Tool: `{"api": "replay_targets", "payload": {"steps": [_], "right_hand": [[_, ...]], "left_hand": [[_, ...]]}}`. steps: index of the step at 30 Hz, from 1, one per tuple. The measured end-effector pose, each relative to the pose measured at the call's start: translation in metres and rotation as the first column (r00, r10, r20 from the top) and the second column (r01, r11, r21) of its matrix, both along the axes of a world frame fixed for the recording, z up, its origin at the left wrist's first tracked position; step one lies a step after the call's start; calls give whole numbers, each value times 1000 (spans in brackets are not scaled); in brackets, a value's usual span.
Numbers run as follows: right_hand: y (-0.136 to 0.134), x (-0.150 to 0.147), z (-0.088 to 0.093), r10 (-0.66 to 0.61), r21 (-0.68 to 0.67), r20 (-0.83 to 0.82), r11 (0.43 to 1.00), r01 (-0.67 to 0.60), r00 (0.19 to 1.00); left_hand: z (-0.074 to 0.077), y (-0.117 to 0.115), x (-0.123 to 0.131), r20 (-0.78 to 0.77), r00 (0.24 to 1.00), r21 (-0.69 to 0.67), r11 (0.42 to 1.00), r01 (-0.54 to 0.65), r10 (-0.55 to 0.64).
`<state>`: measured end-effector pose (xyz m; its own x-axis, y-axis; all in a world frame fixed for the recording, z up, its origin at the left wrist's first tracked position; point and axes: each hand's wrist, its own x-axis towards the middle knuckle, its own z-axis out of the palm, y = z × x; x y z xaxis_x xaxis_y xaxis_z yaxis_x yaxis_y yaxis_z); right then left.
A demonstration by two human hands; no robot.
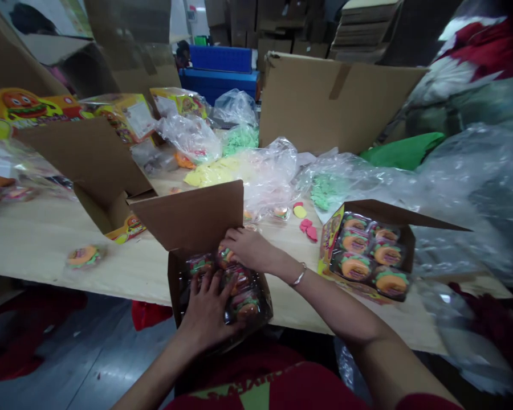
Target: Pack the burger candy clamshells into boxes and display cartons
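Observation:
An open cardboard display box (188, 219) stands at the table's front edge, its lid raised, with clear-packed toy burgers (247, 307) in it. Over the front left of these packs my left hand (209, 313) lies with fingers spread. My right hand (250, 249) reaches into the back of the same box, fingers curled over a toy burger (225, 256) there; its fingertips are partly hidden. To the right sits another open display box (325, 245), filled with rows of packed burgers (354, 267).
A single packed burger (85, 256) lies on the table (132, 265) at left, near an empty-looking open box (89, 154). Plastic bags of yellow pieces (216, 171) and green pieces (241, 139) lie behind. A large carton (325, 102) stands at the back. Loose pink pieces (308, 229) lie between the boxes.

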<state>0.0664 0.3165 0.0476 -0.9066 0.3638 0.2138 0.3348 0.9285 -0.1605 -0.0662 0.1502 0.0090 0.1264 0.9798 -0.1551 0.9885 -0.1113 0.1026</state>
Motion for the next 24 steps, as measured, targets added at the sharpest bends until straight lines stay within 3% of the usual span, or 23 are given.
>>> {"api": "replay_targets", "payload": {"steps": [5,12,13,14,15,16,17,18,19,21,24], "right_hand": [[3,-3,1,-141,-37,19,989,142,990],[4,14,-33,68,-14,-238,997,-74,969],[10,21,-40,36,-15,-286,999,-43,958],[18,29,-47,-76,-45,-319,997,66,945],[29,39,-55,-255,-98,-325,967,236,911],[43,49,-63,-458,-158,-300,889,430,837],[57,59,-71,-634,-204,-254,774,600,731],[70,68,-79,-747,-226,-202,665,711,634],[80,76,-86,-801,-230,-159,599,767,577],[90,86,-99,-810,-217,-123,585,781,573],[73,91,-111,-794,-177,-87,607,775,602]], "left_hand": [[-1,2,1,7,1000,-15,1000,-10,10],[-2,-2,0,22,1000,-13,1000,19,-19],[-2,-2,-1,22,1000,-8,1000,15,-15],[-3,-2,-1,22,1000,-3,1000,8,-8],[-3,-2,-1,21,1000,-1,1000,3,-2],[-3,-2,-2,20,1000,-3,1000,-1,1],[-3,-1,-1,18,1000,-9,1000,-2,2],[-2,-1,-1,14,1000,-17,1000,-1,1],[-1,0,-1,10,1000,-25,1000,-1,2],[1,1,-1,3,1000,-36,999,-6,6],[0,2,-2,0,1000,-42,999,-8,8]]}}
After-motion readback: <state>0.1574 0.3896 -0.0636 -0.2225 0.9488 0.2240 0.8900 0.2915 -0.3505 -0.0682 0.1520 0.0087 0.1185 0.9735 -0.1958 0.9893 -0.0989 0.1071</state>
